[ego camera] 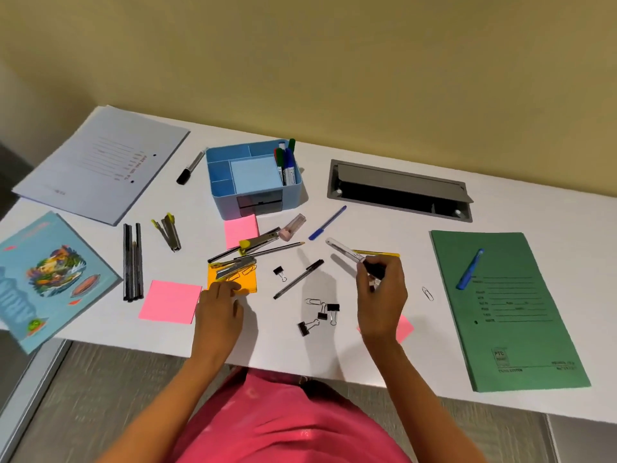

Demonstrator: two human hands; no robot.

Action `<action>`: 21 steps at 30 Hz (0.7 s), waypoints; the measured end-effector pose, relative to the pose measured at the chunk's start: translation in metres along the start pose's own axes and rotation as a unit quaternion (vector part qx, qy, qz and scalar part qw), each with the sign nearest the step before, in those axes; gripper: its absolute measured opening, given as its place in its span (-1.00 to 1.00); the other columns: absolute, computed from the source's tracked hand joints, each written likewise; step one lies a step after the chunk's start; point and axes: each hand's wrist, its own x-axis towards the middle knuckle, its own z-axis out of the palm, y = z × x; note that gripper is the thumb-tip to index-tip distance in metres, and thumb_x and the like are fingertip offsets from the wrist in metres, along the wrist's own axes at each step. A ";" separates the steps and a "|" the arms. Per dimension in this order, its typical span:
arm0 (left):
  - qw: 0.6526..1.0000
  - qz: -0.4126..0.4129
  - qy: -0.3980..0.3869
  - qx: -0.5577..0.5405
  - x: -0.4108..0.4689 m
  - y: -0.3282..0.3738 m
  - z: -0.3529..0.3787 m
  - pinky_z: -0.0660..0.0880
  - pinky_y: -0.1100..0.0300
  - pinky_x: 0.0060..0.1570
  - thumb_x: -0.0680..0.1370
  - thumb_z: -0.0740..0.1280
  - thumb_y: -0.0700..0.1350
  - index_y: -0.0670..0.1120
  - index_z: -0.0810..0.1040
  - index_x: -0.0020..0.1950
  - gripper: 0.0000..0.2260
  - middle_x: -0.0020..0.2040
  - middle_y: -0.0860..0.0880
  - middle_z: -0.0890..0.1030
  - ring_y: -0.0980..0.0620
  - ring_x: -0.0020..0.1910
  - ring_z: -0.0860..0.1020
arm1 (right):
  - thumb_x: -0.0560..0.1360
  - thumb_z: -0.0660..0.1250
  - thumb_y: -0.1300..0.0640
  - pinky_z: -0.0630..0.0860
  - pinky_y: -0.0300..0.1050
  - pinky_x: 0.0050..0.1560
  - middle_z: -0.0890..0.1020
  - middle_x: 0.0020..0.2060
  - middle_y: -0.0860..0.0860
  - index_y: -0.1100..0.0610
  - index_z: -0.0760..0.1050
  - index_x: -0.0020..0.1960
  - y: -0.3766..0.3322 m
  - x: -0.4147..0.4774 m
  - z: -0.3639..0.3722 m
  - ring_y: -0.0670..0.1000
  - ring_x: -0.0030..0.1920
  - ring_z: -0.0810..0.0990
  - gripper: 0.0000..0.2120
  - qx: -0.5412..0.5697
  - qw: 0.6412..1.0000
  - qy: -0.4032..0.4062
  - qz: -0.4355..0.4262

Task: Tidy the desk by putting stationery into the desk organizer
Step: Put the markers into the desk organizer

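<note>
The right hand [382, 295] clamps its fingers [369, 279] round the marker [344, 249], barrel jutting beyond them; the left hand [218, 309] rests straight fingers on the orange notes [248, 279].

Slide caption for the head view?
Right hand holds a marker, left hand touches the orange sticky pad, desk organizer behind them.
</note>
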 end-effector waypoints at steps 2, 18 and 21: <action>1.000 -0.021 0.016 0.000 0.003 -0.011 -0.007 0.36 0.03 -0.15 0.45 0.33 -0.37 -0.17 0.54 0.06 -0.78 0.00 -0.15 0.55 -0.19 -0.09 0.46 | 0.51 0.34 0.25 0.46 -0.28 -0.09 0.55 -0.12 0.00 0.11 0.43 -0.02 -0.018 0.010 0.021 -0.06 -0.12 0.54 -0.87 0.028 0.999 -0.014 -0.023; 0.982 -0.155 0.103 0.008 0.073 -0.122 -0.077 0.36 -0.08 -0.02 0.53 0.27 -0.31 -0.28 0.52 0.11 -0.82 0.02 -0.28 0.55 -0.29 0.01 0.45 | 0.58 0.24 0.20 0.42 -0.44 0.10 0.52 0.16 0.11 0.18 0.38 0.35 -0.085 0.109 0.172 -0.09 0.12 0.47 -0.65 -0.031 0.993 -0.052 -0.106; 0.984 -0.149 0.096 0.018 0.082 -0.146 -0.078 0.31 0.05 -0.07 0.53 0.28 -0.27 -0.23 0.53 0.06 -0.87 -0.01 -0.22 0.58 -0.22 -0.02 0.45 | 0.62 0.17 0.19 0.37 -0.46 0.13 0.46 0.21 0.04 0.12 0.32 0.41 -0.081 0.123 0.190 -0.25 0.13 0.36 -0.64 -0.048 0.990 -0.081 -0.101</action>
